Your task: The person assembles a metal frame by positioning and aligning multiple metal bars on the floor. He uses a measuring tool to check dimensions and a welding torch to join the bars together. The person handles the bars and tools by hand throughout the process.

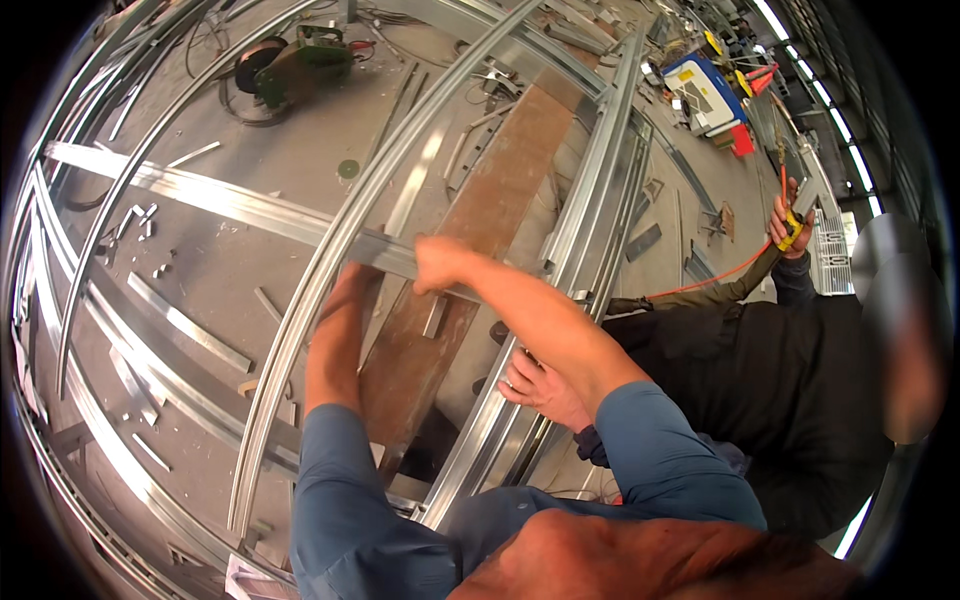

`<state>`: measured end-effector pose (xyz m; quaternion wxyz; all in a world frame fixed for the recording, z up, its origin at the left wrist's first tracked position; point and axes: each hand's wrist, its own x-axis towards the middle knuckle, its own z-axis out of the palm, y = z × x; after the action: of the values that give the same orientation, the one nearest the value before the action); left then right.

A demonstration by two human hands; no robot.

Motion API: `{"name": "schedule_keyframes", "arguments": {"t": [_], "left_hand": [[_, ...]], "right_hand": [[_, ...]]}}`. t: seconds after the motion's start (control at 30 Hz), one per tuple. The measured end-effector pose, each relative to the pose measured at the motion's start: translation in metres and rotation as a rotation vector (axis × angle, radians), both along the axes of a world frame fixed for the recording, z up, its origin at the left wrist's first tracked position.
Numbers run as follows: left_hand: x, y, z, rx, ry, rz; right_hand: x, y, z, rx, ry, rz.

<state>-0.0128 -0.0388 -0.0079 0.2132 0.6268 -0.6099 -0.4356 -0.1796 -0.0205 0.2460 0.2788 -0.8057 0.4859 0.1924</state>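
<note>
My right hand [437, 263] is closed round a shiny metal channel [385, 252], which runs crosswise between long frame rails. My left hand [357, 278] reaches to the same channel from the near side, by the curved-looking long rail [325, 255]. Its fingers are hidden by the metal. Beneath my hands lies a long brown board [500, 175], with a small piece of metal [434, 318] just below my right hand. To the right of the board runs a bundle of long metal rails [570, 255].
A co-worker in dark clothes [760, 390] leans in from the right. One of their hands [548, 388] is by the rails; the other grips a yellow tool [790, 232] near an orange cord. A green cut-off saw [300, 70], several offcuts [190, 320] and a blue-white case [703, 95] lie around.
</note>
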Motion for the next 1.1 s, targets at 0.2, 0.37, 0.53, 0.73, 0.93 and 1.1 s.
{"name": "schedule_keyframes", "arguments": {"t": [0.2,0.37,0.53,0.73,0.93,1.1], "left_hand": [[-0.003,0.019,0.053,-0.064,0.593,-0.139],[0.002,0.034,0.056,-0.170,0.730,-0.195],[-0.007,0.044,0.086,0.060,0.995,-0.126],[0.008,0.041,0.082,0.217,1.160,-0.094],[0.020,0.037,0.039,-0.106,0.887,-0.193],[-0.005,0.051,0.083,0.112,1.044,-0.216]], "right_hand": [[-0.015,0.006,-0.006,0.085,0.062,-0.065],[-0.017,0.004,-0.008,0.052,0.044,-0.028],[-0.019,0.007,-0.009,0.049,0.048,-0.034],[-0.016,0.010,-0.008,0.044,0.024,-0.023],[-0.004,0.006,-0.012,0.052,0.027,0.021],[-0.020,0.008,-0.007,0.052,0.028,0.007]]}}
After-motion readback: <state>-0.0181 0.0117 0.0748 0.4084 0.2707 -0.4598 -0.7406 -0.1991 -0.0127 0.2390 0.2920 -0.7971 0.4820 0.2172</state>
